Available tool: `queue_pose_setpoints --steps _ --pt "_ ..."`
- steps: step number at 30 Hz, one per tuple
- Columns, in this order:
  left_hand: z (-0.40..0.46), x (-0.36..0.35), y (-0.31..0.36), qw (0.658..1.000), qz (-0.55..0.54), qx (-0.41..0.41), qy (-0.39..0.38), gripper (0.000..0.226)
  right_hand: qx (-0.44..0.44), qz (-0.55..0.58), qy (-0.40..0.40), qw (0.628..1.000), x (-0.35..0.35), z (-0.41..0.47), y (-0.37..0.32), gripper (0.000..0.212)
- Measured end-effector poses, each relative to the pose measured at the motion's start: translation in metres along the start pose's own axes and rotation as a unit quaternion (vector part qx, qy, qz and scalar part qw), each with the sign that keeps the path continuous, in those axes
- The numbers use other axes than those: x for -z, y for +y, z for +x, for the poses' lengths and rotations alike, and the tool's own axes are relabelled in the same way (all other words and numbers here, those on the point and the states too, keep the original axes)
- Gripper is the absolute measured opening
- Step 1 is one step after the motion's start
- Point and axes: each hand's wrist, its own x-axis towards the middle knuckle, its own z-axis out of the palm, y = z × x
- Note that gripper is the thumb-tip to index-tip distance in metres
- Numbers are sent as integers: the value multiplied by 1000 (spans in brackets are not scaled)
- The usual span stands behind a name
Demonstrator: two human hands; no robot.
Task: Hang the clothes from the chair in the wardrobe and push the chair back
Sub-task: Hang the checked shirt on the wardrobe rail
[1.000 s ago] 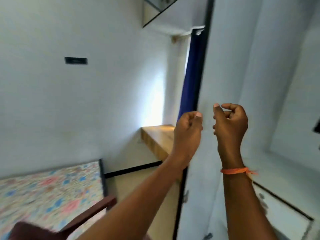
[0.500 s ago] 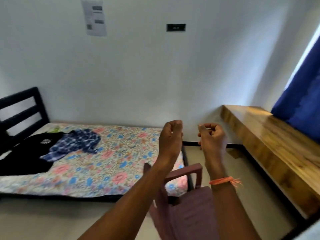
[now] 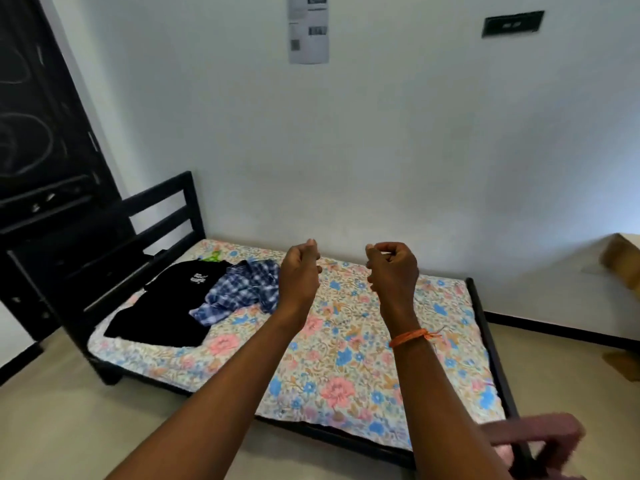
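Left hand (image 3: pixel 299 271) and right hand (image 3: pixel 393 270) raised side by side, fingers curled, holding nothing, black T-shirt (image 3: pixel 166 303) and blue plaid shirt (image 3: pixel 242 289) on floral bed (image 3: pixel 346 375) left of them, maroon chair (image 3: pixel 540 434) low right

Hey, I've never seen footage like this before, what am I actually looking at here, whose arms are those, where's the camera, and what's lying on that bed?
There is no machine here. The one picture comes from a wide-angle camera worn on a person's head, looking forward and down, so the two arms reaching into view are that person's own.

The left hand and right hand are raised in front of the body with fingers curled. Neither holds anything. An orange thread is tied round the right wrist.

Beyond them stands a bed with a flowered sheet. On its far left part lie a black t-shirt and a blue checked shirt, with something small and green behind them that I cannot identify.

At the lower right edge is part of a reddish chair, blurred. A dark door is on the left.
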Motion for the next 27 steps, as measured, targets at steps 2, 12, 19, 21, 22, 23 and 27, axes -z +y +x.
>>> queue_pose_setpoints --steps 2,12,19,21,22,23,27 --pt "45 26 -4 1000 4 0 14 28 3 -7 -18 1000 -48 17 -4 17" --pt "268 171 -69 998 7 42 55 26 -28 -66 -63 995 -292 84 46 18" --pt "412 249 -119 992 63 88 62 31 -88 -109 -82 987 -428 122 78 14" --pt "444 263 -139 988 81 113 63 33 -109 -124 -93 982 -459 134 94 14" --pt "462 269 -151 986 90 125 62 34 -117 -133 -98 979 -476 143 103 14" --pt "476 273 -165 984 97 135 60 35 -128 -140 -100 977 -489 150 112 14" --pt "545 289 -221 971 131 194 55 31 -133 -185 -124 966 -555 187 156 12"
